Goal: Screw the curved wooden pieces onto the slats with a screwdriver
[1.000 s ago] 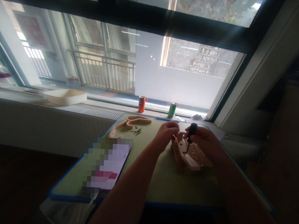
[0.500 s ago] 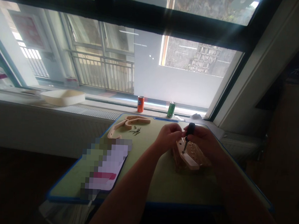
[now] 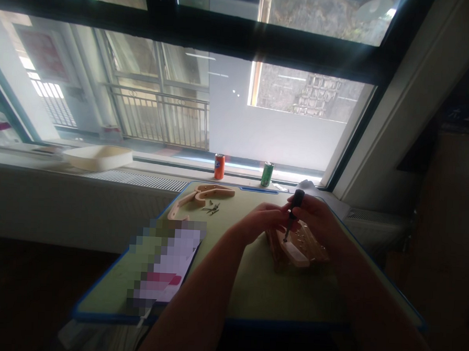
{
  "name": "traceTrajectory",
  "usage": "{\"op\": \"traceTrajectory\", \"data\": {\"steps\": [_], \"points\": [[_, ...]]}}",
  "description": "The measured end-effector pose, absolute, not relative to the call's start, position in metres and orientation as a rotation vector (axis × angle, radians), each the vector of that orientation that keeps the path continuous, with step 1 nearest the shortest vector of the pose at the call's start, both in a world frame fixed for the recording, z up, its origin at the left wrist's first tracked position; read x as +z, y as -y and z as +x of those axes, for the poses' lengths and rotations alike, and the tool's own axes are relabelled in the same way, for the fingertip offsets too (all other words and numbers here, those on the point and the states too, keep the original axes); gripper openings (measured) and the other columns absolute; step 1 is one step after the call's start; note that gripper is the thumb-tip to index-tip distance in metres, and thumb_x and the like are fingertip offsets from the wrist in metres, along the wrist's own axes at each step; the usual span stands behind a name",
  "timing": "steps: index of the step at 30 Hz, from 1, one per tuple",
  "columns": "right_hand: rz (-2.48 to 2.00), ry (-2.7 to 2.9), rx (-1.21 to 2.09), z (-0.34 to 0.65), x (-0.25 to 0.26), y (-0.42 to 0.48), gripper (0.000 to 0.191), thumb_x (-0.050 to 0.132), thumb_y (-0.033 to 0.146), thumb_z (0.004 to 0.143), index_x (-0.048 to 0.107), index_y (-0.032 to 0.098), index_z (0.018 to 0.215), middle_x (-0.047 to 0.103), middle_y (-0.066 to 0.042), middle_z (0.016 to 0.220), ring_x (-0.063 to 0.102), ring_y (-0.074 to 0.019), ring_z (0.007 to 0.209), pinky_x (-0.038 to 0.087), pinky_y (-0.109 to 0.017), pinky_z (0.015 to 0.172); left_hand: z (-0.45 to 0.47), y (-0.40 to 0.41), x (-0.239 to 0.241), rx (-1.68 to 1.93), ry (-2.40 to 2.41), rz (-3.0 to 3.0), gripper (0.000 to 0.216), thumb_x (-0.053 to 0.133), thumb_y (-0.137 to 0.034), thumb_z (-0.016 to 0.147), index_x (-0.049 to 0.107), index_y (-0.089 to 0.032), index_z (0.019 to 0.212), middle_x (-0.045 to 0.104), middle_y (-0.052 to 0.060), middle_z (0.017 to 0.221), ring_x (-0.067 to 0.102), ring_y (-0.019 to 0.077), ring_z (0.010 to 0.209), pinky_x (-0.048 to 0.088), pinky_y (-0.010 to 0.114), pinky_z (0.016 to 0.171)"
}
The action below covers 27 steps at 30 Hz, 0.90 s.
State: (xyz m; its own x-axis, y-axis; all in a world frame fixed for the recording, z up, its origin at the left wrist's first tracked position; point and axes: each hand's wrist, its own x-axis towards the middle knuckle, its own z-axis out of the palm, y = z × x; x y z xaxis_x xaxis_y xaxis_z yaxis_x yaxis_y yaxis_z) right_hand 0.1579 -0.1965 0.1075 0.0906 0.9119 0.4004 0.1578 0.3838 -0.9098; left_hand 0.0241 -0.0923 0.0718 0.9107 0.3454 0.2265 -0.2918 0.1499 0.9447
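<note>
My right hand point(image 3: 315, 214) is closed round the black handle of a screwdriver point(image 3: 296, 198), which stands nearly upright with a slight tilt. Its tip meets a screw hole in a pale wooden piece point(image 3: 297, 256). My left hand point(image 3: 267, 222) has its fingers bent together at the screwdriver's shaft, just under the handle; its fingertips are partly hidden. The wooden piece rests on a brown block point(image 3: 313, 245) that looks wrapped in clear plastic, with small bumps on top. The hands cover the far end of both.
Curved wooden pieces point(image 3: 216, 191) and several loose screws point(image 3: 212, 209) lie at the table's back left. A blurred-out tablet or phone point(image 3: 175, 261) lies at front left. An orange can point(image 3: 219, 167), a green can point(image 3: 266, 174) and a cream tray point(image 3: 97, 159) stand on the windowsill.
My left hand has shifted a little right and down, its fingers now reaching to the screwdriver's shaft. The screwdriver stays at the same hole in my right hand. The view has moved slightly.
</note>
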Motion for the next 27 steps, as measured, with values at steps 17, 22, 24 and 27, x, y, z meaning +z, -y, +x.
{"op": "traceTrajectory", "data": {"steps": [17,22,24,27], "points": [[-1.004,1.313,0.653,0.1627,0.1042,0.1925,0.023,0.065,0.023,0.072,0.067,0.027,0.095,0.061,0.000,0.086,0.056,-0.0152,0.075,0.046,-0.030,0.065,0.0275,0.0967,0.0736,0.646,-0.052,1.559,0.033,0.069,-0.034,0.069,0.063,-0.013,0.094,0.062,0.006,0.088,0.057,0.0155,0.081,0.043,0.032,0.075],[-1.004,1.277,0.597,0.1627,0.1029,0.1914,0.021,0.068,0.018,0.069,0.068,0.027,0.088,0.064,0.002,0.085,0.057,-0.0148,0.078,0.046,-0.030,0.070,0.0315,0.0978,0.0720,0.727,-0.052,1.556,0.032,0.071,-0.030,0.067,0.063,-0.013,0.092,0.062,0.004,0.085,0.056,0.0132,0.077,0.043,0.031,0.074],[-0.997,1.284,0.624,0.1618,0.1042,0.1939,0.020,0.066,0.020,0.071,0.068,0.026,0.090,0.064,0.001,0.086,0.056,-0.0146,0.078,0.045,-0.029,0.068,0.0311,0.0982,0.0717,0.700,-0.024,1.578,0.031,0.069,-0.031,0.069,0.064,-0.012,0.094,0.063,0.005,0.085,0.056,0.0133,0.077,0.043,0.030,0.073],[-0.989,1.278,0.688,0.1598,0.1063,0.1978,0.020,0.061,0.025,0.076,0.067,0.025,0.095,0.061,-0.001,0.091,0.056,-0.0143,0.075,0.044,-0.027,0.060,0.0290,0.0991,0.0727,0.644,0.015,1.609,0.031,0.063,-0.034,0.075,0.065,-0.012,0.096,0.064,0.007,0.086,0.057,0.0140,0.078,0.042,0.029,0.070]]}}
